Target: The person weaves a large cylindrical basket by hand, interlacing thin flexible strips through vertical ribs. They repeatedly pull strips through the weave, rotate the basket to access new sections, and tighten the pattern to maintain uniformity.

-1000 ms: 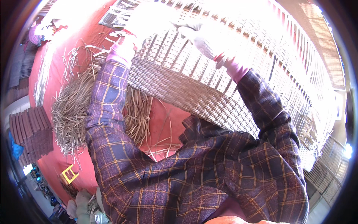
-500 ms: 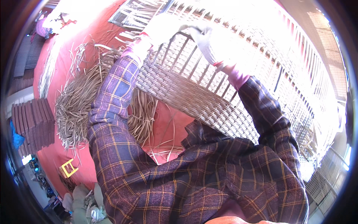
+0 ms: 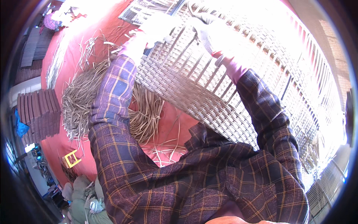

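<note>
A large panel of woven flat strands [image 3: 220,108] lies tilted across my lap, with dense weave at its near edge and open, parallel ribs farther up. My left hand [image 3: 158,29], in a pale glove, rests on the panel's upper left part; glare washes out its fingers. Farther right, my right hand [image 3: 209,33], also gloved, is closed over the ribs with its fingers bent round a thin weaving strand [image 3: 191,10] that curls up beside it. Strong light hides the strand's far end.
A thick bundle of loose strands [image 3: 84,100] lies on the red ground sheet [image 3: 171,125] at my left. Beyond it are stacked brown slabs [image 3: 39,115] and a yellow plastic frame [image 3: 72,158]. Another person [image 3: 54,20] sits at the far left. A wire-like rack [image 3: 326,186] stands at right.
My right hand has moved slightly away from me, and the strand that arched between my hands now curls above it. The view has shifted a little, so the surroundings appear farther right.
</note>
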The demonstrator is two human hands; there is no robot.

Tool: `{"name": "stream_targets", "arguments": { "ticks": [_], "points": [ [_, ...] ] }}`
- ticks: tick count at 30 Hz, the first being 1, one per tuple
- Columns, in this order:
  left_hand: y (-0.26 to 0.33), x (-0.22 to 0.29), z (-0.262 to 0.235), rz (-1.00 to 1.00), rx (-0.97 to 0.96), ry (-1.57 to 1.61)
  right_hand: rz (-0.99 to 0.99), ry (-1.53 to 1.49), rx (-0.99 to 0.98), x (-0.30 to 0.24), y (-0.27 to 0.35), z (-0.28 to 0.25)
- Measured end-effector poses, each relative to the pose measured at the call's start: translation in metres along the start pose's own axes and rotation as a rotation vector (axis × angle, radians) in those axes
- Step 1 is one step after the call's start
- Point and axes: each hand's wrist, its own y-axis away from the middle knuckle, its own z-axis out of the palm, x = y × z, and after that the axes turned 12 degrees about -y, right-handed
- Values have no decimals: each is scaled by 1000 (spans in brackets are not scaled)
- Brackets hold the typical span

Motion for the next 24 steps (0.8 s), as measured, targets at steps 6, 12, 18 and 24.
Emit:
{"name": "stream_targets", "arguments": {
  "ticks": [6,12,18,24],
  "points": [
    [-8,-2,9,545,639,-325,-336,558,-151,18,-20,27],
    [12,-18,-12,163,244,-353,-328,260,-83,12,-26,24],
    [23,-58,-34,93,388,355,-430,120,-210,3,-42,53],
    [25,-52,2,-257,-135,405,-229,-2,-26,31,-51,56]
  ]
}}
